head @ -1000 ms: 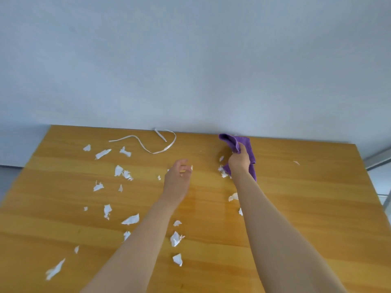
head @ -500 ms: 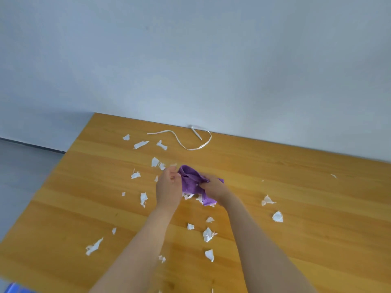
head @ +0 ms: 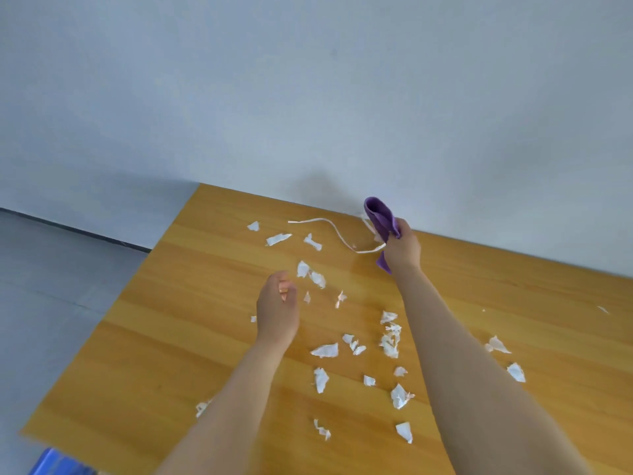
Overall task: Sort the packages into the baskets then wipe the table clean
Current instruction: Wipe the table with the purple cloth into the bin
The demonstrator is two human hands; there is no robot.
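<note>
Cloth (head: 378, 217) moved toward the far edge, bunched in right fingers (head: 407, 231).

Crumpled purple cloth (head: 379, 216), littered wooden table (head: 164, 354)

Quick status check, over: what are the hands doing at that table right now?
Right hand grips purple cloth near the far edge. Left hand loose, holding nothing. Paper scraps and white strip litter the table.
</note>
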